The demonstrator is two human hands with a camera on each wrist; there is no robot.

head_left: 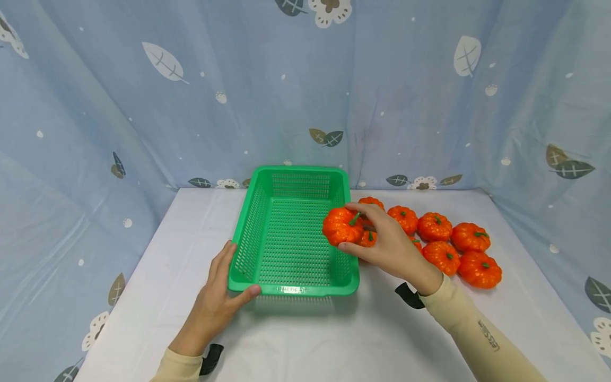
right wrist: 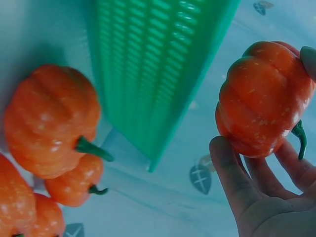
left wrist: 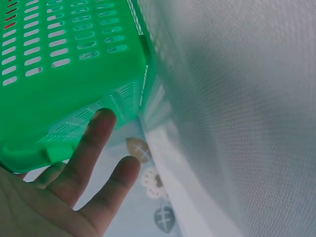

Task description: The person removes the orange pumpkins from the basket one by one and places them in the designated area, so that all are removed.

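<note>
An orange toy pumpkin [head_left: 342, 226] with a green stem is pinched between the thumb and fingers of my right hand [head_left: 389, 244]. It is held above the right side of a green plastic basket [head_left: 293, 290]. In the right wrist view, the pumpkin [right wrist: 266, 98] is off the table, beside the basket's rim. My left hand [head_left: 217, 294] rests at the basket's near left corner, thumb on the front rim and fingers along the left side. The left wrist view shows fingers [left wrist: 89, 153] straight and spread beside the basket wall [left wrist: 74, 74].
Several more orange pumpkins [head_left: 434, 227] lie grouped on the white table [head_left: 401, 339], right of the basket. Some are partly hidden behind my right hand. A blue patterned cloth [head_left: 267, 106] hangs behind the table and along both sides.
</note>
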